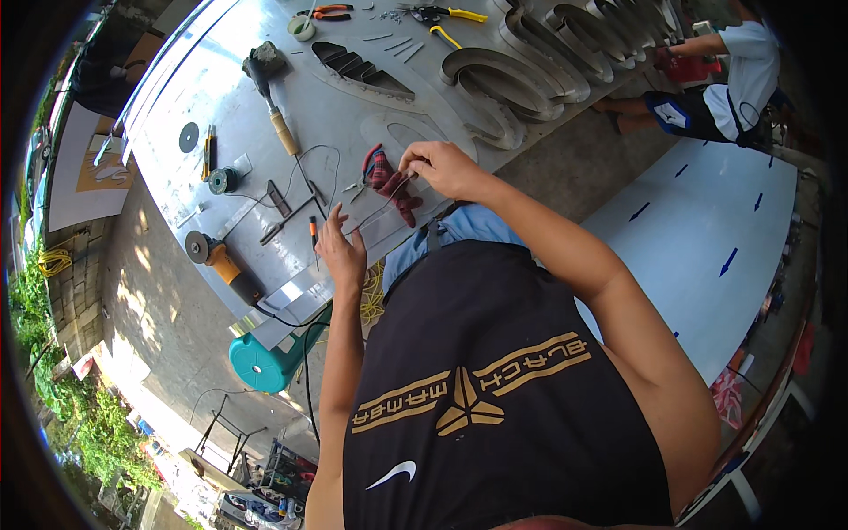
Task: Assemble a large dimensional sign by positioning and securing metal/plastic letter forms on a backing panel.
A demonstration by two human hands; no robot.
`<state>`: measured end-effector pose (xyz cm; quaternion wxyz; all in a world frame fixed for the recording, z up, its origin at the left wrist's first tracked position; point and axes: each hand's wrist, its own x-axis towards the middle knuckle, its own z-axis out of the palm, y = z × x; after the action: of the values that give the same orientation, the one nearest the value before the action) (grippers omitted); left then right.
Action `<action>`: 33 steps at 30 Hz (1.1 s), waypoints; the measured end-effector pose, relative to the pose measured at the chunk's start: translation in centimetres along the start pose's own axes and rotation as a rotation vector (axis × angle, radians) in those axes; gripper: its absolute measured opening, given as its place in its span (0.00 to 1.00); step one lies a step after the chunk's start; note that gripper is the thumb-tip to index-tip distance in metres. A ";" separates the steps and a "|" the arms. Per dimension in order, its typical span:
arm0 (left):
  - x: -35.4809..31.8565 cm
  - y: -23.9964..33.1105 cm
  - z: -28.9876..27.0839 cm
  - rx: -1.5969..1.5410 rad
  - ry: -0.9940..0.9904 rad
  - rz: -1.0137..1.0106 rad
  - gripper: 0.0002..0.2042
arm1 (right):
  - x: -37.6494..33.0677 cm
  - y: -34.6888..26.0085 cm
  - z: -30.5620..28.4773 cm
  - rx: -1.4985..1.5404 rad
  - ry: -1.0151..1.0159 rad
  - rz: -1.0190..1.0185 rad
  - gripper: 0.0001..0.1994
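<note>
Far left of the metal table (181,102): dark flat disc (188,138), yellow-and-black utility knife (208,154), then a green spool (223,181) with fine line trailing off to the right. Angle grinder (234,274), orange-bodied, lies nearer the table's edge. Wooden-handled tool (283,134) slants down from a grey block. Left hand (343,252) raised over the near edge, fingers parted; cannot tell whether it grips anything. Thin wire (382,210) spans the gap between the hands, above the tabletop, running up and right. Dark red cloth bundle (382,177) lies just beside it. Right hand (442,168) pinches the wire's upper end, thumb against fingers. Farther right, bent metal-strip shapes (512,84) stand along the table; beyond, a pale panel (698,230) with blue arrows and a co-worker (746,66).
</note>
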<state>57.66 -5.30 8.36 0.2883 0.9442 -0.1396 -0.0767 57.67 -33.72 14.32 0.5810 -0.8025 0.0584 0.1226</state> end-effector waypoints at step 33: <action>26.4 19.0 13.2 0.130 -0.609 0.468 0.08 | 4.6 12.5 -14.7 -0.132 0.422 0.240 0.07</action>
<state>75.62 -35.43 6.50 0.1830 0.8372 -0.4350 -0.2765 61.03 -51.37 5.94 0.4834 -0.8339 0.2651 0.0242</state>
